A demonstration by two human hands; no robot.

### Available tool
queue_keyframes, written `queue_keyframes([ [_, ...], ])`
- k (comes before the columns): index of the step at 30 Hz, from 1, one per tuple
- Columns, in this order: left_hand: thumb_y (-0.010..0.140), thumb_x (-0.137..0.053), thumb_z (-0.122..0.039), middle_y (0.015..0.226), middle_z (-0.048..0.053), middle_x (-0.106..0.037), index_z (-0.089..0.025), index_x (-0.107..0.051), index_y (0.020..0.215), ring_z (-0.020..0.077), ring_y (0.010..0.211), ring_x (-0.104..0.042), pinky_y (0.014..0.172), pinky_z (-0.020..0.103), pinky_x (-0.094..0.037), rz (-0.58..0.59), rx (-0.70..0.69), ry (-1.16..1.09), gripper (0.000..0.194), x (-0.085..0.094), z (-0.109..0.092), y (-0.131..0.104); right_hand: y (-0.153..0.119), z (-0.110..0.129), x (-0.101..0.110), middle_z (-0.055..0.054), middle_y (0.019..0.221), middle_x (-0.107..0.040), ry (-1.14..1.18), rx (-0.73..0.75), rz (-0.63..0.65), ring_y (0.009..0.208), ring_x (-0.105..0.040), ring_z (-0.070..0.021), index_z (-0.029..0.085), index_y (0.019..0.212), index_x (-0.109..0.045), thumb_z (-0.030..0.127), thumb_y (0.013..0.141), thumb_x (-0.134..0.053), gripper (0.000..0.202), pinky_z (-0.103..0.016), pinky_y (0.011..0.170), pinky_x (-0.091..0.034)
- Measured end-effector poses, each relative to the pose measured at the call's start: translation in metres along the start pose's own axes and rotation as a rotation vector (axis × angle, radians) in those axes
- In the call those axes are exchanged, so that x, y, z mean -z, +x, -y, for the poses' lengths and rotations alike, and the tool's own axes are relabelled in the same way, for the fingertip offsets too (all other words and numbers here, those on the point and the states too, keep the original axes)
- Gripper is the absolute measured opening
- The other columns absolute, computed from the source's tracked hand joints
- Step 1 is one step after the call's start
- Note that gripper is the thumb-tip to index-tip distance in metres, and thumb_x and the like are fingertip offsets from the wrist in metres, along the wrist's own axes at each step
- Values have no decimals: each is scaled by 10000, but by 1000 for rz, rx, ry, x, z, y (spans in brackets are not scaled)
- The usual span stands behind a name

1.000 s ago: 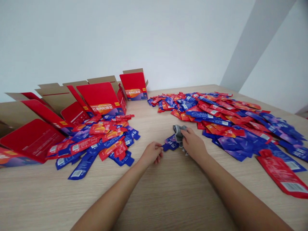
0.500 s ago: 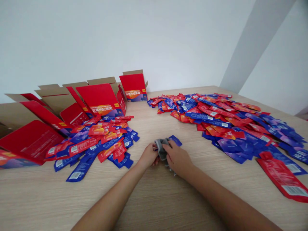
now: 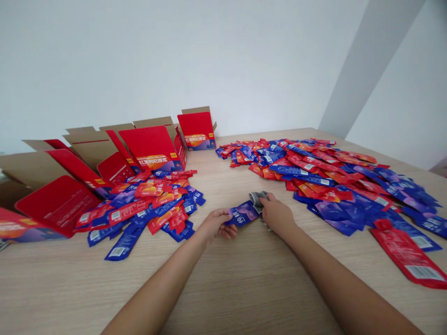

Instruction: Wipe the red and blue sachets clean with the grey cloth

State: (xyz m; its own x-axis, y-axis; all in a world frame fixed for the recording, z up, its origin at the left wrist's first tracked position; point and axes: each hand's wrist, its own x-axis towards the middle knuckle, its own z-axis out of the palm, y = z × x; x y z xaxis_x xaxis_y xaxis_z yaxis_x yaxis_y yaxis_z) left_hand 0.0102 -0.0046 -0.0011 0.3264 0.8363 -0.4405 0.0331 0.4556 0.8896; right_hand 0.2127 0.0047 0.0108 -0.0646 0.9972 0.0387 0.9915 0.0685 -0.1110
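Between my hands, over the middle of the table, is a blue-purple sachet with white lettering. My left hand pinches its left end between thumb and fingers. At the sachet's right end, my right hand grips a bunched grey cloth, which covers that end. To the left lies a smaller heap of red and blue sachets. A much larger heap of the same sachets spreads to the right of my right hand.
Open red cardboard boxes stand in a row along the left, flaps up. Another red box stands farther back near the wall. One red sachet lies at the near right.
My right hand has moved right with the grey cloth along the sachet, away from my left hand. The sachet's printed face now shows. The view has shifted slightly.
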Motion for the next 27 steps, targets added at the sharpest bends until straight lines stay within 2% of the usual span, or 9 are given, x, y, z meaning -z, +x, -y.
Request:
queue_keyframes([
  [4,757,-639,-253,590,47,-664,-148,-501,820,104,417,-588,354,137,-383,13,12,-10,184,-6,-6,1,-4,-2,-1,-99,1267,-482,41,3,-12,898,-612,-191,226,1205,-552,168,864,-364,394,-289,676,-441],
  [6,779,-601,-189,561,31,-649,-136,-518,834,79,372,-544,332,126,-358,-30,-52,-64,113,1,-15,-3,-3,-4,-2,-82,1255,-493,83,9,-16,901,-608,-180,226,1199,-553,165,865,-353,394,-280,689,-437],
  [8,791,-561,-133,572,14,-645,-141,-523,860,66,371,-533,336,121,-366,-158,-187,-166,79,17,-27,-14,-1,-7,-3,-70,1232,-507,116,7,-11,888,-607,-172,227,1191,-554,167,865,-343,393,-274,691,-433],
  [12,844,-456,-97,685,-6,-668,-181,-504,831,52,519,-613,478,112,-470,-564,-606,-448,98,56,-50,-37,2,-9,-5,-64,1225,-507,135,8,2,843,-611,-165,233,1196,-545,175,861,-341,396,-274,658,-427],
  [14,870,-432,-133,762,25,-685,-174,-499,829,70,613,-649,562,145,-511,-604,-623,-459,88,63,-51,-36,3,-7,-6,-65,1221,-508,135,14,-4,831,-612,-160,229,1191,-548,178,862,-343,391,-269,649,-422],
  [17,882,-433,-188,861,90,-691,-144,-500,923,116,686,-671,607,216,-537,-507,-433,-158,89,56,-41,-9,3,-5,-6,-70,1249,-497,141,19,-17,847,-610,-158,221,1201,-545,177,861,-355,392,-261,654,-420],
  [20,891,-387,-171,964,112,-681,-130,-464,1078,146,826,-672,703,287,-543,-561,-385,538,206,39,-32,40,2,-4,-5,-75,1260,-496,162,24,-20,868,-608,-164,215,1210,-540,171,858,-355,400,-264,676,-428],
  [23,827,-494,-153,1121,153,-624,-117,-504,1104,208,1061,-589,904,377,-467,-597,-406,775,280,25,-32,90,1,-4,-4,-72,1255,-503,189,24,-25,888,-605,-162,220,1203,-543,165,851,-357,402,-260,708,-432],
  [27,807,-526,-167,1338,163,-480,-113,-537,1163,243,1298,-358,1082,388,-263,-581,-483,1005,360,12,-44,143,2,-2,-5,-76,1271,-499,232,15,-19,947,-591,-163,226,1217,-534,157,844,-368,414,-253,761,-430],
])
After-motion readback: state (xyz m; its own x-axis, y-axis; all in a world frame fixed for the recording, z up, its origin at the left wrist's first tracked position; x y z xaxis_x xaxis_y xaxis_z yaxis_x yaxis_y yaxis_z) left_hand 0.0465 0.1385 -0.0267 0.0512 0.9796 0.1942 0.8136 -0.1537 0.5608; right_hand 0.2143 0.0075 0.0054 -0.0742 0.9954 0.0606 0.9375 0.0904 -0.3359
